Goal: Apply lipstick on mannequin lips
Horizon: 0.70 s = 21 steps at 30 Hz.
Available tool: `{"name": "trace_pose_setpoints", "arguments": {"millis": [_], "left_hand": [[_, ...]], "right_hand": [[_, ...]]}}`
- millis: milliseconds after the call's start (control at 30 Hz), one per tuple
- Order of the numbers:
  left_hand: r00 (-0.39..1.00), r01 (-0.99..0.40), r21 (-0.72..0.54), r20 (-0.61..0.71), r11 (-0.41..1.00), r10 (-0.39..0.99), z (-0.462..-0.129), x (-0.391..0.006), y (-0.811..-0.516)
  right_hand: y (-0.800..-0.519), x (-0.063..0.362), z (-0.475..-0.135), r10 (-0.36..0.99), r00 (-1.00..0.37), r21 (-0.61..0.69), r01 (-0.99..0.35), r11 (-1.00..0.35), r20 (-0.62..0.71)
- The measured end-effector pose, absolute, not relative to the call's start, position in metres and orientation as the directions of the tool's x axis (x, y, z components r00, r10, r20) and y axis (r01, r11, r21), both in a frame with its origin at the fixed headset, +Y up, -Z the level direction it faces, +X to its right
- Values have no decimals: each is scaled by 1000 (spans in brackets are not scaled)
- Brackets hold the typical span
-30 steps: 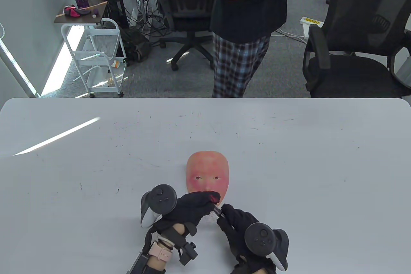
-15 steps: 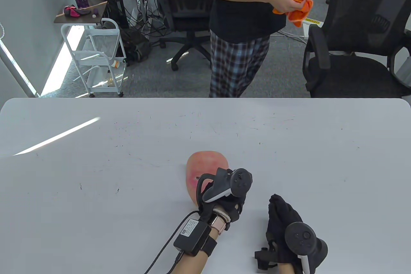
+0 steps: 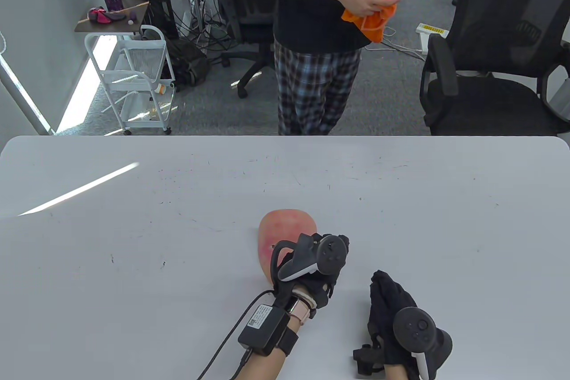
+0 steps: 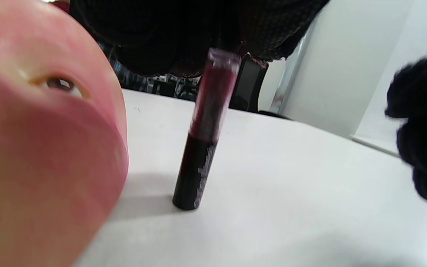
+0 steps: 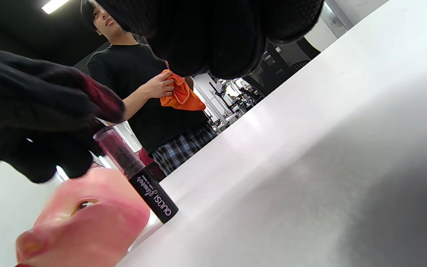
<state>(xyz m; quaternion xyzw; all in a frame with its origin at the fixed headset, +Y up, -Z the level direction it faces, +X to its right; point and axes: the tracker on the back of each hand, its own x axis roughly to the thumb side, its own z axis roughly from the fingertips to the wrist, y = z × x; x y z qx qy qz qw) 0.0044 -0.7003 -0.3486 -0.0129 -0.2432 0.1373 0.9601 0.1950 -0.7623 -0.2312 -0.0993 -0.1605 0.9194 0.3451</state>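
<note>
Dark plum lipstick tube (image 4: 203, 129) stands upright on the white worktop (image 3: 133, 242), just beside the mannequin face (image 3: 278, 230) at its 3 o'clock. The left hand (image 3: 311, 264) grips the tube's clear cap end from above. The right hand (image 3: 392, 308) rests apart at 4 o'clock; whether its fingers (image 5: 213, 40) hold anything cannot be told. To set the tube down well, the person should likely let go straight upward, so it does not tip against the face.
</note>
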Motion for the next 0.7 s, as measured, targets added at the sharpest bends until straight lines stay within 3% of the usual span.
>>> {"name": "trace_pose_setpoints", "arguments": {"millis": [133, 233, 400, 567, 700], "left_hand": [[795, -442, -44, 443, 896, 414, -340, -36, -683], [742, -588, 1, 399, 809, 539, -326, -87, -681], [581, -801, 41, 296, 597, 759, -295, -165, -722], [355, -931, 9, 250, 365, 901, -290, -194, -763], [399, -915, 60, 296, 400, 868, -290, -198, -767]], "right_hand": [[-763, 192, -232, 654, -755, -350, -598, -721, -58], [-764, 188, -232, 653, -757, -343, -605, -719, -34], [-764, 180, -234, 649, -761, -306, -619, -724, 4], [-764, 171, -235, 616, -788, -276, -597, -753, 25], [-764, 166, -236, 601, -798, -253, -590, -767, 40]]}}
